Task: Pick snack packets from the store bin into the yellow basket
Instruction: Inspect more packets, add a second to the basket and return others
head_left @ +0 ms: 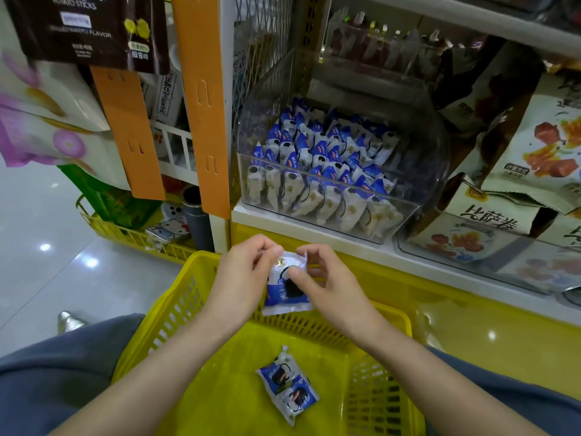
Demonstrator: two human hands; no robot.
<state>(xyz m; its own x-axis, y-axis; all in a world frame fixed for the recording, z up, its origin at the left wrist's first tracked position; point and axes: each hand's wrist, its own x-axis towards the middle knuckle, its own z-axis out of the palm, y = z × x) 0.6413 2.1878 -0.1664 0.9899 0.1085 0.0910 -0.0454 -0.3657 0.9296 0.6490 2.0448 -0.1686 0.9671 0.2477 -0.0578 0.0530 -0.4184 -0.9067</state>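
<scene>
A blue-and-white snack packet (284, 294) hangs over the far rim of the yellow basket (176, 313). My left hand (239, 278) pinches its top left edge, and my right hand (327, 284) pinches its top right side with thumb and fingers. Two more packets (287, 383) of the same kind lie side by side on the basket floor. The clear store bin (408, 212) on the shelf just beyond my hands holds several rows of these packets (323, 165).
Larger snack bags (534, 171) fill the bins to the right. Orange hanging strips (201, 99) and hanging bags (88, 29) are on the left. A second yellow basket (125, 234) sits on the tiled floor by the shelf. My legs flank the basket.
</scene>
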